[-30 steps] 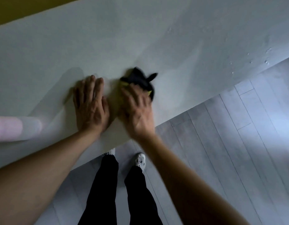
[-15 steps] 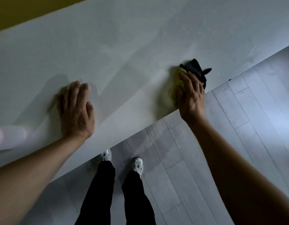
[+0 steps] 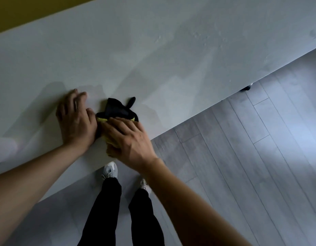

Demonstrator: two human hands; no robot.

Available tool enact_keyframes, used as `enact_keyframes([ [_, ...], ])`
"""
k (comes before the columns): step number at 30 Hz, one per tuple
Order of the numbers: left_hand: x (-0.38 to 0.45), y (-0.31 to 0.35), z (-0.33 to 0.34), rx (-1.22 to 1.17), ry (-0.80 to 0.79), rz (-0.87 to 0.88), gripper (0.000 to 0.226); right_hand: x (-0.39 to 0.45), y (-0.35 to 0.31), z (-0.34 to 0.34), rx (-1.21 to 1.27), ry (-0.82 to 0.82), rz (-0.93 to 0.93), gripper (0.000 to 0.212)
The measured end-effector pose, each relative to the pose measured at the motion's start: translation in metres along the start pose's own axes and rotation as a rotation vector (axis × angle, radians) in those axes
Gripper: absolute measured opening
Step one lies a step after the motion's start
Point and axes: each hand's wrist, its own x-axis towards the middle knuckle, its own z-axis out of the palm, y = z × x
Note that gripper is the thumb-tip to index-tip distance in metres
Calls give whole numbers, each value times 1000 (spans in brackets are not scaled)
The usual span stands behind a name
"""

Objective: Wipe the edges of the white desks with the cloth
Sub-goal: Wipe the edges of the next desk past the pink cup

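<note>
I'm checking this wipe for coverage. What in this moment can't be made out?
- Head view: part of the cloth lies under the right hand, so its grip is unclear.
- Desk edge beneath both hands: hidden.
- Pale object at the left border: cut off and blurred.
- Dark thing under the desk's far edge: too small.
</note>
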Motion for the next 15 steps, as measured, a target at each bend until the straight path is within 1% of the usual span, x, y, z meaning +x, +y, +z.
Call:
enact_keyframes([
  [2,2,12,2,-32,1,53,49,0,33,-18,-26,41,65,70],
  [5,6,35,12,-40,-47,181,53,-7,115,-51,-52,232,245,60],
  [8,19,57,23,-13,-101,215,61,-10,193,-94,-60,344,413,51],
  [11,42,69,34,5,-139,246,66,3,251,-128,-96,364,633,60],
  [13,58,75,40,13,-146,264,67,18,278,-139,-119,354,723,61],
  [15,74,83,47,14,-146,268,68,26,287,-141,-121,367,774,59],
])
